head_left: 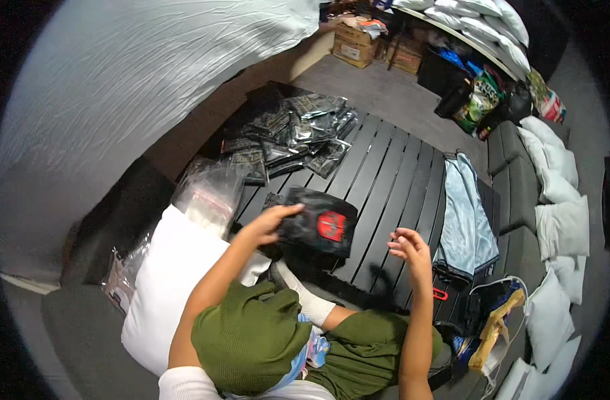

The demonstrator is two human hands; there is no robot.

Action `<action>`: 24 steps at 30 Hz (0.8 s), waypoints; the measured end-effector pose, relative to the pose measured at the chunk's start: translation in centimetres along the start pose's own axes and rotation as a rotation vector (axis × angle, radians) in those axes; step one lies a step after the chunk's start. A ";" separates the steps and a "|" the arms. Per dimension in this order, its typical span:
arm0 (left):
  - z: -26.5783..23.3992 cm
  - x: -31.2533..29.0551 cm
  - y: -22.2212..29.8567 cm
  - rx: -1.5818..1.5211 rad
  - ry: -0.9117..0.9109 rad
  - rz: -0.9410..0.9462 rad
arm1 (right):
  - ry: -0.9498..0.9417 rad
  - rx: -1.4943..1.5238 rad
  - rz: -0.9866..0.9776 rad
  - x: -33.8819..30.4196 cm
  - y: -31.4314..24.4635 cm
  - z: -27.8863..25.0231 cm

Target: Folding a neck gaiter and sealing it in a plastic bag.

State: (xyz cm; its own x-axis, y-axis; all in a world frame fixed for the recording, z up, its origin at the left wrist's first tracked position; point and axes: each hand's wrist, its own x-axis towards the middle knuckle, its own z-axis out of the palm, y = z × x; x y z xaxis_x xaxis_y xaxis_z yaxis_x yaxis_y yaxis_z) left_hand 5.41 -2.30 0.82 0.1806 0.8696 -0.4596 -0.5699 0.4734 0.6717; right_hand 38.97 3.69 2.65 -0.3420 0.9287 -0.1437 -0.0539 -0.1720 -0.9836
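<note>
My left hand (268,225) grips the left edge of a black folded garment (308,223), thumb on top. This garment looks like soft cloth and carries a red print (332,227) on its right part. It is held above the near edge of a black slatted table (385,167). Off to the right, my right hand (410,250) is raised over the slats with its fingers apart and holds nothing. Beyond the garment lies a heap of black items in clear plastic packets (295,130). Clear plastic bags (212,197) lie left of my left hand.
A white pillow (175,280) sits beside my left arm. Light-blue shorts (466,213) lie on the table's right side. A red-handled tool (440,294) and a yellow-and-blue package (498,327) are near my right forearm. Grey sofa seats (518,193) with pillows line the right; cardboard boxes (354,50) stand far back.
</note>
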 end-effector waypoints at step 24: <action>-9.6 2.3 -1.7 1.131 0.687 0.329 | -0.087 -0.244 0.094 1.3 3.5 -0.3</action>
State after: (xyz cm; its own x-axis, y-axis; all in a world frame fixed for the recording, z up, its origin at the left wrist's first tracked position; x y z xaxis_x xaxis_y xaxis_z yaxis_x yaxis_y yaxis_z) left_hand -0.91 -2.44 -6.93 -0.4555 0.8760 -0.1583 0.5129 0.4036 0.7576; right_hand 38.66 4.38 -1.01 -0.4147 0.8787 -0.2363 0.2060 -0.1623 -0.9650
